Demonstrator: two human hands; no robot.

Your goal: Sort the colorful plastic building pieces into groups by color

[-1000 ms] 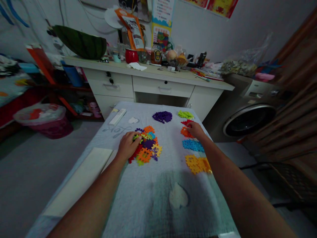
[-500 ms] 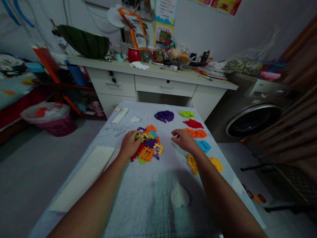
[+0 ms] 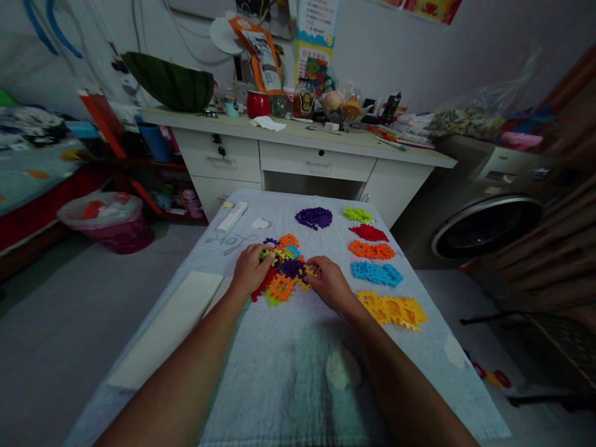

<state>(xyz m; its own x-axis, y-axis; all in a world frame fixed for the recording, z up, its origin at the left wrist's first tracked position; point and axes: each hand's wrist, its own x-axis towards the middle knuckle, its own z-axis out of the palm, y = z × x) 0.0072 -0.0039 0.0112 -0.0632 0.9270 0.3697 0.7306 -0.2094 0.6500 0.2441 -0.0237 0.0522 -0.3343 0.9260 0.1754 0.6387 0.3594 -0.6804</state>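
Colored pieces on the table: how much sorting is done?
Six look sorted: purple pile, green pile, red pile, orange pile, blue pile, yellow pile. The left hand and right hand both rest on the mixed pile. That jumble is what is left.

Measured from the mixed tile pile (image 3: 282,273), the table cloth (image 3: 279,379) lies bare toward 6 o'clock, a wide lane between the forearms. The left hand (image 3: 249,273) closes 9 o'clock and the right hand (image 3: 330,285) closes 4 o'clock. At 3 o'clock the orange pile (image 3: 371,250), blue pile (image 3: 376,273) and yellow pile (image 3: 393,309) form a column with narrow gaps. The purple pile (image 3: 314,217) sits at 1 o'clock, a white box (image 3: 231,216) at 10 and a flat white board (image 3: 170,326) at 8.
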